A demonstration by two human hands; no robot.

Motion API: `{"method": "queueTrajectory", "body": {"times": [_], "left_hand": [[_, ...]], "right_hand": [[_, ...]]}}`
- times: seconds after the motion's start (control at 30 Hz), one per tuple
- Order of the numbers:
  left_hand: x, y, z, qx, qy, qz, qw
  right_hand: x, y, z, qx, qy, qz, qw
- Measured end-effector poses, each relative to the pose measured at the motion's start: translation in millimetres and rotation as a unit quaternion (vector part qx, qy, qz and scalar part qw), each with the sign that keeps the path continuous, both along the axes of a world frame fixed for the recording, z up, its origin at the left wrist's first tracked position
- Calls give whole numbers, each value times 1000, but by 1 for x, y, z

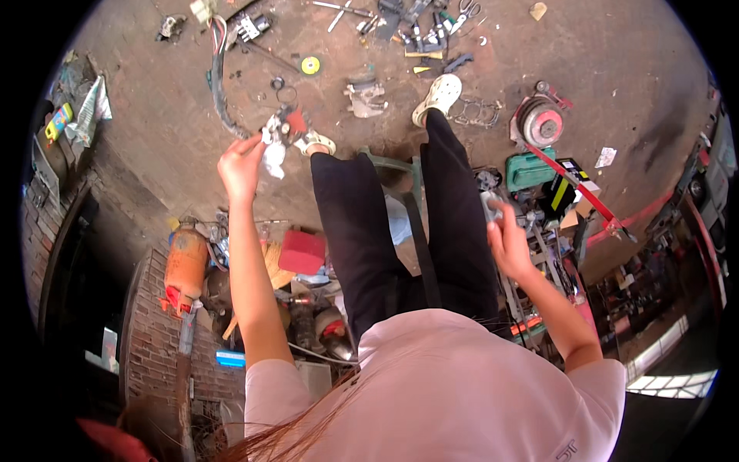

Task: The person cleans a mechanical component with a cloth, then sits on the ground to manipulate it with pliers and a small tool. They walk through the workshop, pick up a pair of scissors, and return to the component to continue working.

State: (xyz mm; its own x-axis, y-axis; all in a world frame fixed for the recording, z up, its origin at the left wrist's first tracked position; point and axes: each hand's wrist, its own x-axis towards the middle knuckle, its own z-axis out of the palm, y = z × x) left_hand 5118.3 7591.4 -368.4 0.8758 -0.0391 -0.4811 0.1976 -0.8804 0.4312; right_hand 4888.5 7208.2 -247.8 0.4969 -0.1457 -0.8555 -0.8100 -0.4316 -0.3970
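My left hand (241,169) is closed, its fingertips pinching a small greyish metal part (275,128). A crumpled white rag (273,159) hangs against that part, and a dull red piece (295,119) shows just beside it. Over by my right knee, my right hand (508,239) has its fingers bent around something small and pale grey (490,206). The fingers partly cover it, so its kind cannot be made out.
Ahead on the floor lie a grey casting (365,98), a yellow disc (310,65), a thick cable (218,85) and scattered hand tools (419,35). A red reel (540,123) and green case (531,169) stand right; an orange gas cylinder (185,260) stands left.
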Motion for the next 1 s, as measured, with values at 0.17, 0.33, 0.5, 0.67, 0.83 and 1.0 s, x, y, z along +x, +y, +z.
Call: {"method": "queueTrajectory", "body": {"times": [0.17,0.33,0.5,0.67,0.83,1.0], "left_hand": [[-29,-31,-124,-68,-2,13,998],[-56,-19,-196,-115,60,17,991],[-59,-17,-219,-38,66,-78,994],[-54,2,-232,-65,67,-125,988],[-74,3,-219,-71,-44,-223,971],[-86,-13,-197,-71,-191,-303,931]], "right_hand": [[68,52,-192,16,-100,-82,992],[67,114,-298,42,-17,144,989],[50,149,-325,60,3,380,923],[87,163,-312,65,-139,278,948],[75,146,-303,-37,-230,352,906],[64,122,-257,-42,-343,330,878]]}}
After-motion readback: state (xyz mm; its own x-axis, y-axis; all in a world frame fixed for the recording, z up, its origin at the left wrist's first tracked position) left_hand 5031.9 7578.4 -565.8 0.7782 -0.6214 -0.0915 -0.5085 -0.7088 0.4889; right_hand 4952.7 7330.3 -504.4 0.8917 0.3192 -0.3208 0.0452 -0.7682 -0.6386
